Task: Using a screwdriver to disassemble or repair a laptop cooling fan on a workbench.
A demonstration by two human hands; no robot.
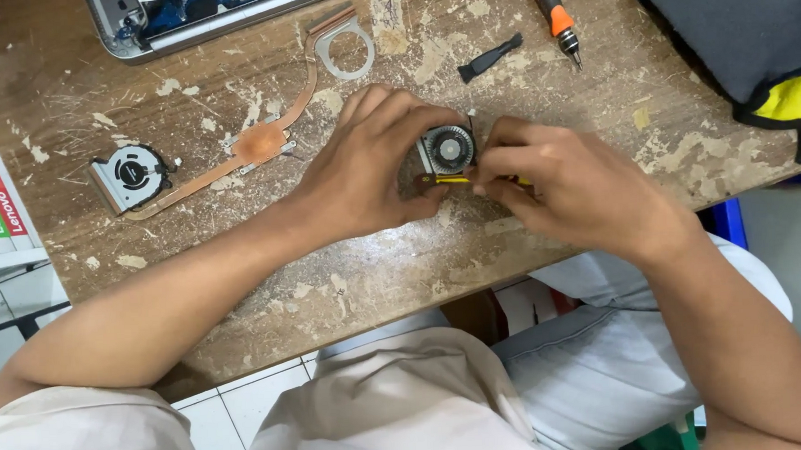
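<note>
Both hands meet near the near edge of the worn wooden surface (349, 281): left hand (362, 177) grasping a small round fan (448, 149), right hand (566, 191) pinching a yellow-handled tool (448, 180) against it.

Both forearms reached forward from the lower corners and met near the middle. The left hand (362, 168) lay palm down, its fingers curled and the thumb tucked beneath. The right hand (565, 186) faced it, knuckles raised, its fingertips (492, 162) pinched together, almost touching the left fingers.
</note>
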